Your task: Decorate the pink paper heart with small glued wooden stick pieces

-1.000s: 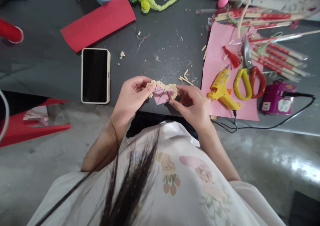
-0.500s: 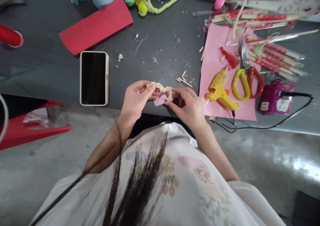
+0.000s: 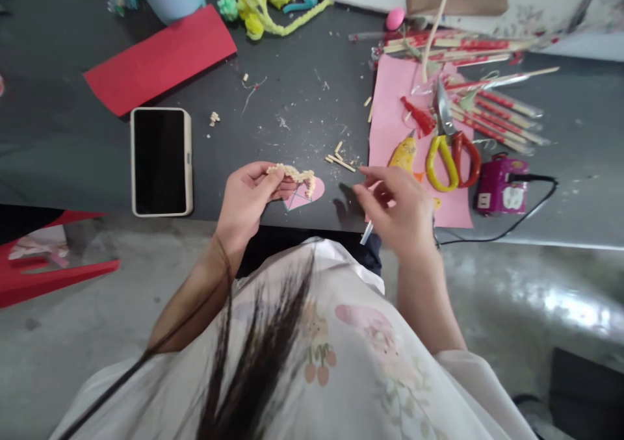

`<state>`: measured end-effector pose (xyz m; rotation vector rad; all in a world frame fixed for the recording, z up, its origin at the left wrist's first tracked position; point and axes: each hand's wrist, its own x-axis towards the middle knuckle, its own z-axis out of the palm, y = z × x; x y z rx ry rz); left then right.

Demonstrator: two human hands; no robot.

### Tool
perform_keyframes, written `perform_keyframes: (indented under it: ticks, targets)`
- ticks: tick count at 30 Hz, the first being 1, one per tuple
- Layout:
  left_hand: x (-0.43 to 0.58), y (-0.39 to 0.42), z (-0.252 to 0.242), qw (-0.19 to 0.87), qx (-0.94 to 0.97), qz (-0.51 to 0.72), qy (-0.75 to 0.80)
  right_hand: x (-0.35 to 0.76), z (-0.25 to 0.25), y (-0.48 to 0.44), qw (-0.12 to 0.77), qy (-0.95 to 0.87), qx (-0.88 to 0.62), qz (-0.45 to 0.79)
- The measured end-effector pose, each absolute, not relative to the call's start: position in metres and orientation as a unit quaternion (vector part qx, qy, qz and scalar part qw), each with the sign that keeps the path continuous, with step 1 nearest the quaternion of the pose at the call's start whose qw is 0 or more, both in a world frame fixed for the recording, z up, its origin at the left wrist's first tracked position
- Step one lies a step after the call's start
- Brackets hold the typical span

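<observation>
One cream-cased black phone, one red paper sheet, one pink paper sheet, one bead-edged pink paper heart, one thin clear stick.

A phone lies beside red paper, scissors atop pink paper.

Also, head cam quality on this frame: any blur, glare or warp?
Head view: right hand looks slightly motion-smeared, while left hand and its pink heart are fairly sharp; hair up close is out of focus; glare on the floor; wide-angle warp bows the table edge; light is soft, with a dark shadow beside the right hand.
</observation>
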<state>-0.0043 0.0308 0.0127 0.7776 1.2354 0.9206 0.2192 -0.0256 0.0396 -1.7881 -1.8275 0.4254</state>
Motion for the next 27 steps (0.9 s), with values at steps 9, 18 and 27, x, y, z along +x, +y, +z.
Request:
perform_keyframes:
  ticks: [9,18,27]
  targets:
    - [-0.004,0.031,0.012,0.634,0.368,0.389,0.557,0.297,0.054,-0.037,0.013,-0.671,-0.740,0.043]
    - [-0.006,0.031,0.010,0.646,0.366,0.380,0.552,0.300,0.044,-0.024,-0.059,-0.661,-0.742,0.091]
    - [-0.003,0.030,0.014,0.642,0.372,0.369,0.559,0.310,0.041,-0.036,0.050,-0.652,-0.744,0.139]
